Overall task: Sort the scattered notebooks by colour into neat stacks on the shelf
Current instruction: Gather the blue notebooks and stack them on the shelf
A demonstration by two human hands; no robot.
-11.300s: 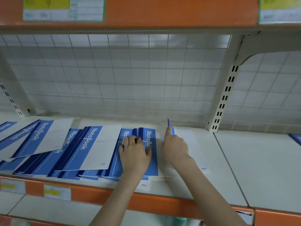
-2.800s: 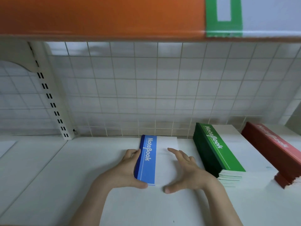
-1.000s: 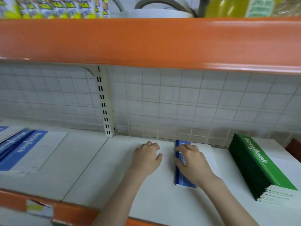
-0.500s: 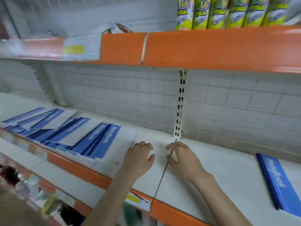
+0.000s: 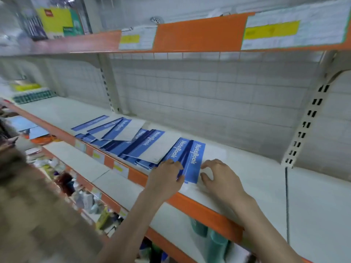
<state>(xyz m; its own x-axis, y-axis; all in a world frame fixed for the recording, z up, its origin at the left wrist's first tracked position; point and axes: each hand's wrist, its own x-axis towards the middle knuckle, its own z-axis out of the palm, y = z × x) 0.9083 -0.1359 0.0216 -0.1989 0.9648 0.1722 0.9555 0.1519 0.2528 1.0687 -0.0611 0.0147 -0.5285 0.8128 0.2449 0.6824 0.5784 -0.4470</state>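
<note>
Several blue-and-white notebooks (image 5: 144, 143) lie fanned out and overlapping on the white shelf (image 5: 256, 179), running from the far left to the middle. The nearest notebook (image 5: 193, 158), with a blue "NoteBook" strip, lies at the right end of the spread. My left hand (image 5: 167, 179) rests on the near edge of the blue strips, fingers laid over them. My right hand (image 5: 220, 177) sits just right of that strip, over the notebook's white cover, fingers arched and holding nothing. No green or red notebooks are in view.
A slotted upright post (image 5: 303, 126) rises at the right, with a shelf seam below it. The upper shelf's orange edge (image 5: 199, 33) carries price labels. Lower shelves hold blurred goods (image 5: 85, 200). A wire grid backs the shelf.
My view and both hands have swung left, from the bare shelf beside the upright post to the right end of the scattered blue notebooks. The stacked blue notebook has left the view.
</note>
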